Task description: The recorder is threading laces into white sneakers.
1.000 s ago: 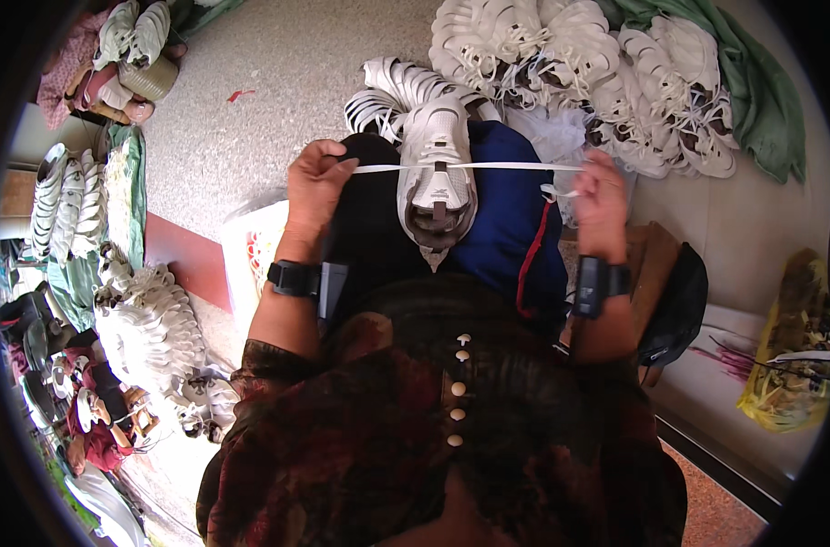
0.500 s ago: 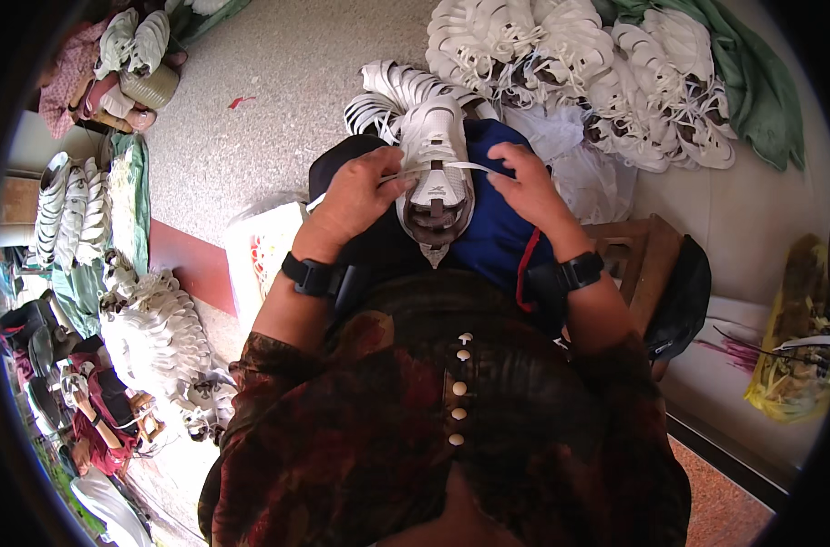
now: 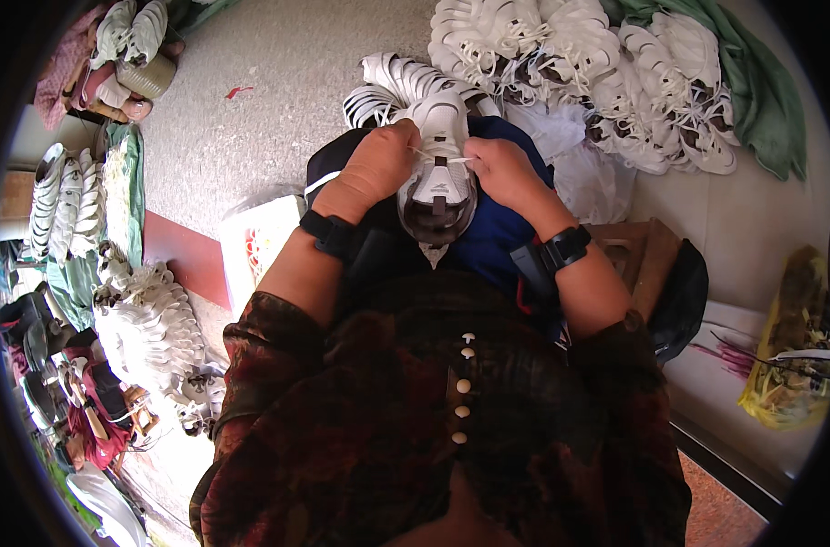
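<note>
White lace (image 3: 461,160) is crossing the shoe (image 3: 438,188), sitting at twelve o'clock; no bow is showing. Fingers of the left hand (image 3: 380,162), at ten, and right hand (image 3: 508,173), at two, are pinching the lace.

- The left hand (image 3: 380,166) hides part of the shoe (image 3: 439,189)
- The lace (image 3: 460,161) looks too small to trace
- The top edge crops the white heap (image 3: 574,46)

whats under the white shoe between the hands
Dark cloth shows along the left edge of the white shoe and blue cloth along its right. What lies directly beneath is covered by the shoe itself, so it can't be seen.
</note>
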Motion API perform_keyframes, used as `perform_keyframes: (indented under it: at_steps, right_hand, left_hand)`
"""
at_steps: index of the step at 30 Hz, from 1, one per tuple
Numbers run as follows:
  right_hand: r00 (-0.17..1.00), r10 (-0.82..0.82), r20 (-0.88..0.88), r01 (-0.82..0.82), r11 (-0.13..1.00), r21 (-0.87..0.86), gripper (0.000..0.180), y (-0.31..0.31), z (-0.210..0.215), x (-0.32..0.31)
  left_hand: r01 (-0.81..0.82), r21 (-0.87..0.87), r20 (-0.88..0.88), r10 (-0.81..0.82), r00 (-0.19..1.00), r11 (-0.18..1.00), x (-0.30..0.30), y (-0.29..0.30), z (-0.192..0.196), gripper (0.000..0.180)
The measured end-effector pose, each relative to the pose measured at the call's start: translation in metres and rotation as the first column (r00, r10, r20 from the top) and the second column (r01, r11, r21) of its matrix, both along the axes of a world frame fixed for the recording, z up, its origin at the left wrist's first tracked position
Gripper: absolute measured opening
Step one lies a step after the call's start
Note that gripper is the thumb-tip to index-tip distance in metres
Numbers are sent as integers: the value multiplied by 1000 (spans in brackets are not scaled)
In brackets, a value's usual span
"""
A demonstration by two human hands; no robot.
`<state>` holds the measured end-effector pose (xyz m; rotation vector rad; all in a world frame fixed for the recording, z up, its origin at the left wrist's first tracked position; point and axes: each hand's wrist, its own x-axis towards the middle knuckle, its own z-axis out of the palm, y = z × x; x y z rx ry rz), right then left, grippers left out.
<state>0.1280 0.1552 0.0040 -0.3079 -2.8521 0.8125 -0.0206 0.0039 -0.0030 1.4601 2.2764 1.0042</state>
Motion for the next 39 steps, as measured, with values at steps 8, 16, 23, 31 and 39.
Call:
perform_keyframes:
  at_steps: [8,16,23,31,39]
  right_hand:
    - [993,87,-80,-40,884,466,15,0,-7,5]
    - [948,311,-61,-233,815,531,25,0,-9,25]
    - [952,236,-193,-155,920,360,21,-16,-7,31]
    - [988,125,-93,-122,992,41,13,-14,-4,20]
    - [979,88,-185,-89,996,7,19,-11,-11,26]
  left_hand:
    - [-48,-170,33,55,998,984,5,-6,13,11]
    - [-141,20,46,140,989,990,-11,-16,-5,14]
    - [49,-47,473,-21,881,998,1,-9,8,20]
    - [19,100,-265,8,964,995,6,-7,16,6]
    - [379,18,-337,-351,873,925,29,-36,21,9]
